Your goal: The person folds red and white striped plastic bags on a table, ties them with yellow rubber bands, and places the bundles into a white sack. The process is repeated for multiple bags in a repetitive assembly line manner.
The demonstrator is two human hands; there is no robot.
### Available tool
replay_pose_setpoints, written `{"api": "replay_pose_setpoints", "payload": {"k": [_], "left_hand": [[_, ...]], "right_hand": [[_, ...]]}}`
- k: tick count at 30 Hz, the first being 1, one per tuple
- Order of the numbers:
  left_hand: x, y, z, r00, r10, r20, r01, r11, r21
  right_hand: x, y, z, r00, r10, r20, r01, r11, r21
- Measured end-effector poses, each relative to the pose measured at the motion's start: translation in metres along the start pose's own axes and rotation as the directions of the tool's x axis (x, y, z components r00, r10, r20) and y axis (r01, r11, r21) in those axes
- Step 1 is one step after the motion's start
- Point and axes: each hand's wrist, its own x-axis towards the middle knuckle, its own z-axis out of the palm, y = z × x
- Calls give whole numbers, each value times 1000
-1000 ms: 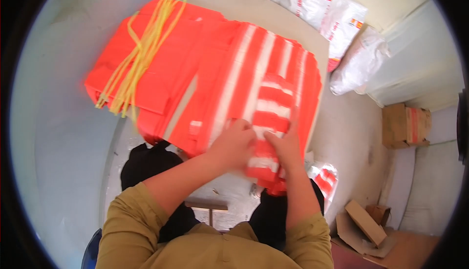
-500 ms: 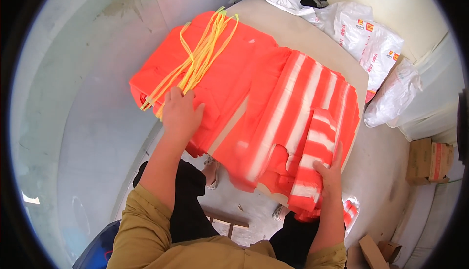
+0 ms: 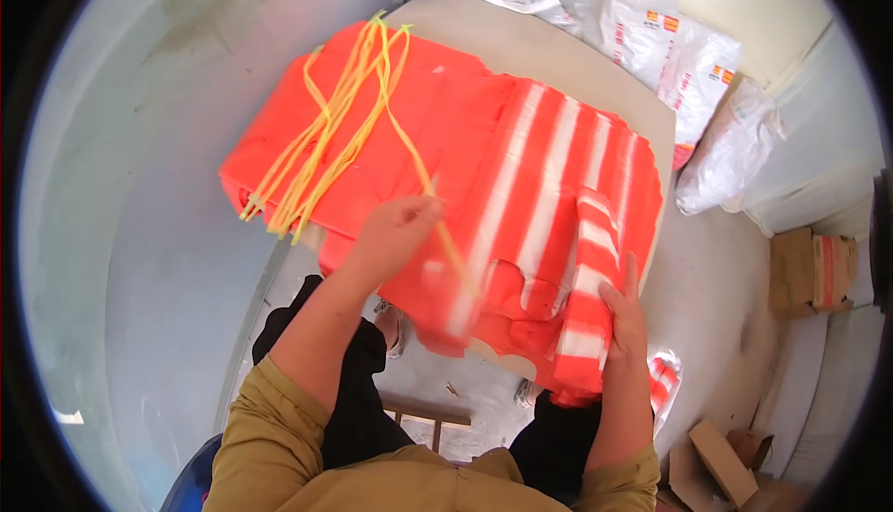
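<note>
Fingers of the left hand [image 3: 395, 235], frame centre, are pinched on 1 yellow strip [image 3: 408, 142]; its upper end joins other yellow strips [image 3: 339, 119] over a red stack [image 3: 270, 126], upper left. Right hand [image 3: 630, 322], right of centre, grasps 1 folded red-and-white bundle [image 3: 592, 281] at its right edge, thumb on top. Bundle overlaps striped sheets [image 3: 555, 163].

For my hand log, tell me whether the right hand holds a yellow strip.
No, the right hand rests against the red-and-white bundle, while the left hand holds a yellow strip.
</note>
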Motion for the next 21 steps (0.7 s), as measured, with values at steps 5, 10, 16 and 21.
{"api": "replay_pose_setpoints", "payload": {"k": [5, 10, 16, 21], "left_hand": [[-11, 14, 101, 923, -3, 385, -29, 997, 78], [-27, 43, 168, 838, -243, 489, 477, 761, -440], [-16, 23, 189, 785, -283, 551, 594, 594, -542], [-22, 32, 196, 784, -335, 523, 601, 619, -505]], "right_hand": [[-6, -12, 5, 998, -66, 17, 65, 996, 59], [-9, -7, 17, 993, -120, -11, 114, 962, -249], [-3, 2, -19, 984, -118, 136, 166, 882, -441], [-9, -8, -51, 954, -188, 235, 301, 551, -779]]}}
